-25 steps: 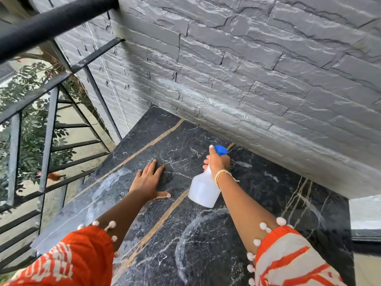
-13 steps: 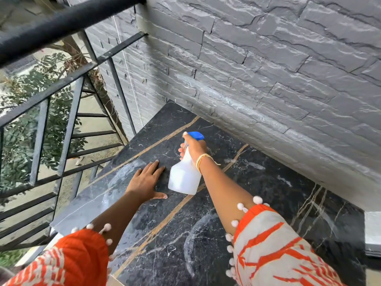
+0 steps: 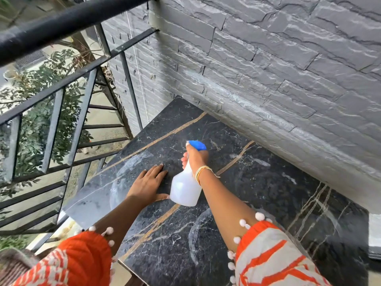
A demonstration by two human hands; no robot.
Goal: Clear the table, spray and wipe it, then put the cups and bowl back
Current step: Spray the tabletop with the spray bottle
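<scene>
The black marble table [image 3: 268, 195] with gold veins fills the lower middle of the view, with pale ring marks on its top. My right hand [image 3: 195, 157] grips the neck of a white spray bottle [image 3: 185, 188] with a blue trigger head, held just above the table and pointing toward the far left part. My left hand [image 3: 149, 184] lies flat on the tabletop, fingers apart, just left of the bottle. No cups or bowl are in view.
A grey stone wall [image 3: 268, 69] runs along the table's far side. A black metal railing [image 3: 61, 96] borders the table's left edge, with foliage and ground far below it. A white ledge [image 3: 374, 232] shows at the right edge.
My right hand has carried the spray bottle leftward across the table, closer to my left hand. The left hand has stayed flat on the same spot.
</scene>
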